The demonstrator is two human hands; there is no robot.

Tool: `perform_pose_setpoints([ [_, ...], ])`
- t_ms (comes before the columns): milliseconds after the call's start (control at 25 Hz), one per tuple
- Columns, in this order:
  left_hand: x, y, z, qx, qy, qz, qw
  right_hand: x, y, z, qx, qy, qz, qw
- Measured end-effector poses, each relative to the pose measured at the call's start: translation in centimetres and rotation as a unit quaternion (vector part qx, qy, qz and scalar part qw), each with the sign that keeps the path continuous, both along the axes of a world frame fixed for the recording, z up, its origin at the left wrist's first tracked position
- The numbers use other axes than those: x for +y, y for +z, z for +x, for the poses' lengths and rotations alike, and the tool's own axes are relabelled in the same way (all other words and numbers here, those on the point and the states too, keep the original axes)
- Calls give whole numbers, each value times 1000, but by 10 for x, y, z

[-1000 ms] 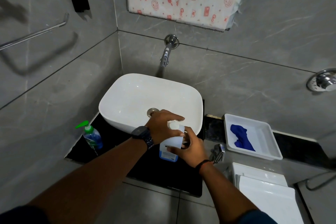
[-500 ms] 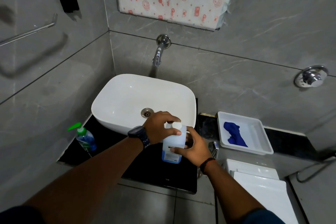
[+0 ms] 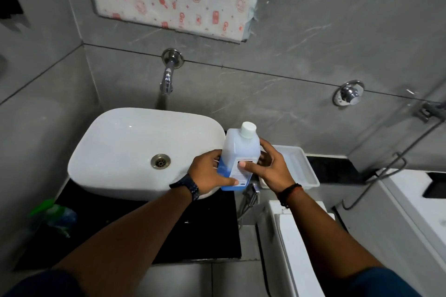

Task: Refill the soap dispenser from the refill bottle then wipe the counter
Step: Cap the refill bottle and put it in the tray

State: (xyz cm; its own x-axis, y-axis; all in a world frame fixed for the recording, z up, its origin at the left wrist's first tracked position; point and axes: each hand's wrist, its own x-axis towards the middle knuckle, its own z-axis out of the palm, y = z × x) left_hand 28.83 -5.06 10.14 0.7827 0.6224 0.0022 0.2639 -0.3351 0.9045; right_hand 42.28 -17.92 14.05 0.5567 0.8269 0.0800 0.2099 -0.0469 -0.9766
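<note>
The refill bottle (image 3: pixel 237 149) is translucent white with a white cap, a label and blue liquid low inside. It is upright at the right edge of the sink, over the black counter (image 3: pixel 205 224). My left hand (image 3: pixel 208 173) grips its lower left side, thumb under the base. My right hand (image 3: pixel 268 167) holds its right side, thumb on the label. The soap dispenser (image 3: pixel 56 216), clear with a green pump, stands blurred at the counter's left end. The blue cloth is hidden behind my right hand.
A white basin (image 3: pixel 135 149) fills the counter's left and middle, with a wall tap (image 3: pixel 169 75) above it. A white tray (image 3: pixel 301 166) sits to the right of the bottle. A white toilet cistern (image 3: pixel 301 236) and a hose lie at lower right.
Both hands have carried the bottle to the right, toward the tray. My left hand has dropped from the cap to the bottle's lower side. The cap is now uncovered and on.
</note>
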Motion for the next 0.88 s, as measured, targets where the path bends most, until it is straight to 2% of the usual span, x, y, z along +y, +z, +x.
perform_pose_setpoints([
  [80,3,6,23,-15,-5,58,998,4,0,3,-53,-66,-3,996],
  [160,2,8,55,-29,-14,87,996,8,-5,13,-104,-172,-14,979],
  [320,-5,-14,140,-39,-53,83,994,9,-29,82,-111,-299,-4,948],
  [440,-4,-51,207,-7,-85,146,986,2,-60,163,-117,-326,-16,938],
  [520,4,-85,254,41,-54,174,982,-2,-93,230,-118,-333,-35,935],
  [640,19,-146,317,96,-21,143,985,-1,-153,321,-115,-351,-69,927],
  [720,27,-180,344,123,-38,116,985,2,-187,365,-119,-359,-93,921],
  [880,39,-233,392,205,-66,190,958,10,-247,434,-119,-342,-133,923],
])
